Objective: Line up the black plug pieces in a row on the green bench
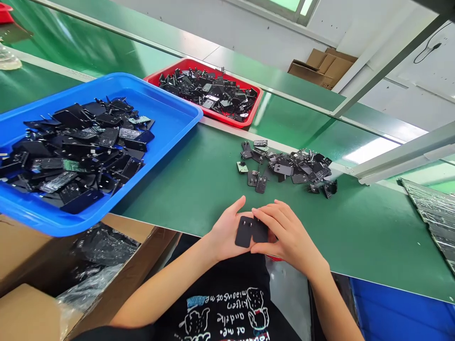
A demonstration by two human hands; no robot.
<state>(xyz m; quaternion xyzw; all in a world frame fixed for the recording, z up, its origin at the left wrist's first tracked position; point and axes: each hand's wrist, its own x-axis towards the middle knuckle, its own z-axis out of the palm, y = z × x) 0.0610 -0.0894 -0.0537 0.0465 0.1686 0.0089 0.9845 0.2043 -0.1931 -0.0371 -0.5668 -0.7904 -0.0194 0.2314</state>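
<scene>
At the green counter's (192, 189) near edge, the left hand (227, 234), palm spread, supports one black pronged plate (243, 234); the right hand (284, 232) pinches a second plate (260, 232) alongside.

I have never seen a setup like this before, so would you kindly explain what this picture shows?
There is no machine here, only someone working bare-handed. The single picture comes from a camera worn on the head, looking forward and down. On the green table are a blue tray and, beyond it, a red tray, both holding many black parts. To their right lies a loose heap of similar parts. The left hand is palm up, supporting a flat black piece; the right hand grips a second piece beside it.
</scene>
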